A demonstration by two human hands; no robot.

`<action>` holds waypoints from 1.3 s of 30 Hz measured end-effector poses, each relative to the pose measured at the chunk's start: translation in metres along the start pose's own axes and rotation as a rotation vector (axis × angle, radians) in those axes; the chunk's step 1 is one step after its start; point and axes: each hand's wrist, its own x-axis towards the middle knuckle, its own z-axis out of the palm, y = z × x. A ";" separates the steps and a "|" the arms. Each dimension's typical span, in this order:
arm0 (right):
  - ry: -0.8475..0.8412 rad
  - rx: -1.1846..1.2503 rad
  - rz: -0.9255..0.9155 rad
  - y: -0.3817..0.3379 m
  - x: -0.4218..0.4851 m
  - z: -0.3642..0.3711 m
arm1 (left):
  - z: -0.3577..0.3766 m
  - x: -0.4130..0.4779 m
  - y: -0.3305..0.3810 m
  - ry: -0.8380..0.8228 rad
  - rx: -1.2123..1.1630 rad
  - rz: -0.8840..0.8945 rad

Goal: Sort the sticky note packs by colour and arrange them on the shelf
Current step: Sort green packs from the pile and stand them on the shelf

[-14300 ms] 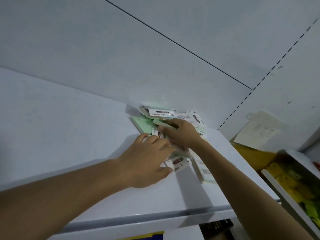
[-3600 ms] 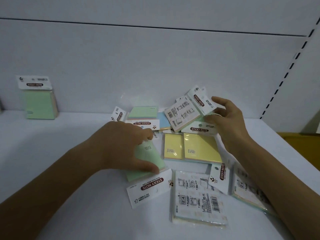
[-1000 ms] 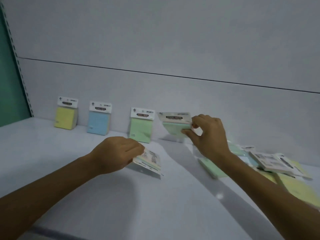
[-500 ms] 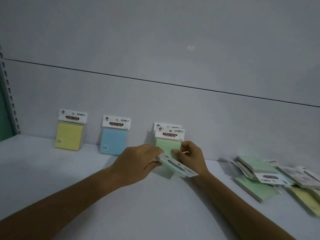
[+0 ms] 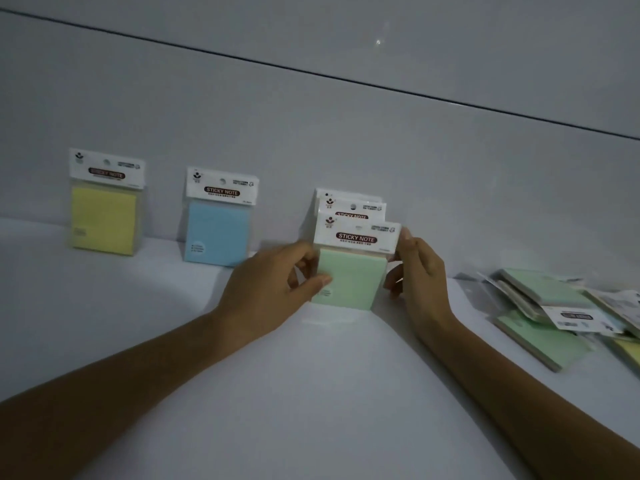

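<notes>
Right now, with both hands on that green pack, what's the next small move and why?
Probably let go with both the left hand and right hand: the green pack already stands upright in front of two others. Then reach for the unsorted pile.

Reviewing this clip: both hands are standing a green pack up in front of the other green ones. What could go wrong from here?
1. The front green pack stands upright, held between the left hand and right hand; once released it might tip forward.
2. Pushing it back could shift the green packs behind.
3. The unsorted pile lies close to the right forearm; a sweep back could scatter it.
</notes>
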 end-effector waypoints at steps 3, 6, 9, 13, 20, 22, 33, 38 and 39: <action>-0.042 0.007 0.003 -0.003 -0.001 0.001 | 0.002 0.002 0.001 -0.031 -0.023 -0.027; -0.089 0.009 -0.031 -0.003 -0.003 0.000 | 0.003 0.003 0.002 -0.054 -0.045 -0.069; -0.128 -0.070 -0.056 -0.002 -0.005 0.000 | 0.003 0.004 0.001 -0.091 -0.065 -0.124; -0.104 -0.227 -0.113 0.003 -0.002 0.001 | 0.004 0.002 -0.003 -0.095 0.086 -0.166; -0.103 -0.261 -0.101 0.005 0.002 0.003 | 0.005 0.003 -0.001 -0.272 0.312 -0.131; -0.107 -0.282 -0.101 0.006 0.001 0.003 | 0.006 0.002 0.000 -0.293 0.379 -0.097; -0.184 -0.630 -0.241 0.011 -0.002 0.003 | 0.011 0.003 -0.005 -0.340 0.369 0.006; -0.189 -0.691 -0.306 0.009 -0.004 0.002 | 0.012 0.003 -0.010 -0.362 0.394 0.034; -0.192 -0.716 -0.329 0.008 -0.005 0.002 | 0.012 0.003 -0.011 -0.368 0.395 0.036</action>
